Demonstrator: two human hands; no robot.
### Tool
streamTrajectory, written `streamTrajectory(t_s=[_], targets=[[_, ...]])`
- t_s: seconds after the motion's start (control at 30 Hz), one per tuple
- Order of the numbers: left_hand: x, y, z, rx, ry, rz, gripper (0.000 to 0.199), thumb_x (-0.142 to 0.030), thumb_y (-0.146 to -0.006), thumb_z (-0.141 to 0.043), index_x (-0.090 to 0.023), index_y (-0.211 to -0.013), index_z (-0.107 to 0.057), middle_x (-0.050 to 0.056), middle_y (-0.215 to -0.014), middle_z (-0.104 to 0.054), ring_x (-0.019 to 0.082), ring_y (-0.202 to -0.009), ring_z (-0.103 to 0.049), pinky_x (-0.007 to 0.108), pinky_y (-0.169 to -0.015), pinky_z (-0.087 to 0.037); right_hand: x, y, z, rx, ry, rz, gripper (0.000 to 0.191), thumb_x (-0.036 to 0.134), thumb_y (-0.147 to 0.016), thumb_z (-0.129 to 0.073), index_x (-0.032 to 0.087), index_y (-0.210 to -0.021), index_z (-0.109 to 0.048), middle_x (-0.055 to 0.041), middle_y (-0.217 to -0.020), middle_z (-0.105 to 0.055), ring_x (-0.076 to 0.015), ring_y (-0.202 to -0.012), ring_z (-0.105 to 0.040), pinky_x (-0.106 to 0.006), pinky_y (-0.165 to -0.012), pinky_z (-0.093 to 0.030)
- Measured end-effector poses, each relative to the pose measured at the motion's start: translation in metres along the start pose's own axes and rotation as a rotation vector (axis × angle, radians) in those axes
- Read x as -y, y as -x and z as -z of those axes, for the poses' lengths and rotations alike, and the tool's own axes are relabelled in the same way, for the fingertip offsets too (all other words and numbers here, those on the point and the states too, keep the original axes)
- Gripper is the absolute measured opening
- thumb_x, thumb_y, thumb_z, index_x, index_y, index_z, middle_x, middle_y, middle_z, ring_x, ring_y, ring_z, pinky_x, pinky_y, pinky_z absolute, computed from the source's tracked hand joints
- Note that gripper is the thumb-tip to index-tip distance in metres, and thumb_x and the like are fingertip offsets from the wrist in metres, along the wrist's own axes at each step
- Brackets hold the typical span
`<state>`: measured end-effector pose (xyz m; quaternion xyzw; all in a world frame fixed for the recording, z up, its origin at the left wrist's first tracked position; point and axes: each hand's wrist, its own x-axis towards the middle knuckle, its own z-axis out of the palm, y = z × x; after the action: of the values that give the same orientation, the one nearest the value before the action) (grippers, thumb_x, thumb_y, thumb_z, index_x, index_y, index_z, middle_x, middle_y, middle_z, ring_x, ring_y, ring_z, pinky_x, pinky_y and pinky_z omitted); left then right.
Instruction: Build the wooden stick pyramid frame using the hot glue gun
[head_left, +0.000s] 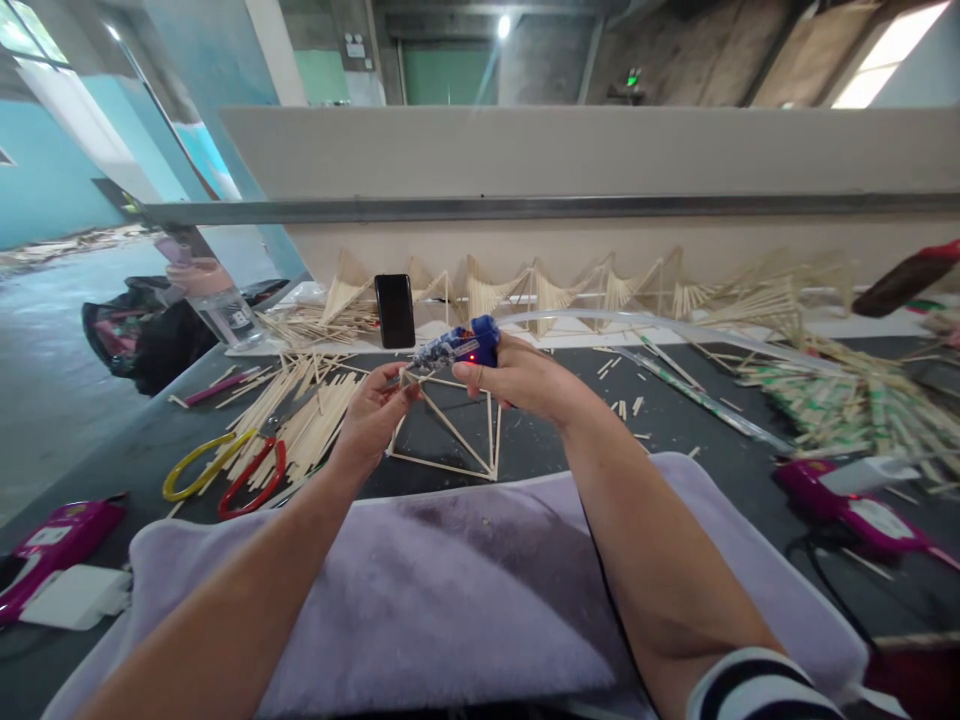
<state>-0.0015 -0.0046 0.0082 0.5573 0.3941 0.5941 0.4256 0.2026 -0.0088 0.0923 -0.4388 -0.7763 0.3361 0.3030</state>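
A blue glue gun (457, 345) with a small red light is gripped in my right hand (525, 378), its nozzle pointing left. The nozzle is close to the upper left corner of a frame of thin wooden sticks (442, 465). My left hand (373, 412) pinches the frame at that corner, with fingertips closed round the sticks. The frame's lower edge lies on the dark table just beyond a lilac cloth (450, 590). A clear glue stick (637, 318) trails right from behind the gun.
Scissors with yellow and red handles (255, 480) lie left by loose sticks (315, 430). A phone (395, 311) stands behind the hands, near finished stick structures (555, 290). Magenta tools lie at left (64, 550) and right (855, 510). A bottle (221, 305) stands back left.
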Motion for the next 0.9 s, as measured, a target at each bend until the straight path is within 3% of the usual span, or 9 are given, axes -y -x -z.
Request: streamTrajectory(t_s=[0.53, 0.9], targets=[[0.001, -0.001, 0.001, -0.011, 0.015, 0.016, 0.039, -0.035, -0.066, -0.071, -0.019, -0.098, -0.059, 0.001, -0.074, -0.064, 0.013, -0.070, -0.059, 0.024, -0.069, -0.043, 0.014, 0.008, -0.001, -0.034, 0.095, 0.022, 0.036, 0.052, -0.082, -0.045, 0.019, -0.071, -0.056, -0.0006, -0.063, -0.059, -0.0097, -0.048, -0.047, -0.024, -0.047, -0.036], [-0.002, 0.002, 0.002, 0.034, 0.010, 0.004, 0.037, -0.036, -0.069, -0.069, -0.018, -0.100, -0.058, 0.002, -0.077, -0.065, 0.014, -0.072, -0.059, 0.025, -0.070, -0.042, 0.008, 0.004, -0.008, -0.116, 0.187, 0.130, 0.037, 0.053, -0.079, -0.050, 0.020, -0.091, -0.059, -0.0029, -0.068, -0.059, -0.0170, -0.065, -0.052, -0.026, -0.055, -0.035]])
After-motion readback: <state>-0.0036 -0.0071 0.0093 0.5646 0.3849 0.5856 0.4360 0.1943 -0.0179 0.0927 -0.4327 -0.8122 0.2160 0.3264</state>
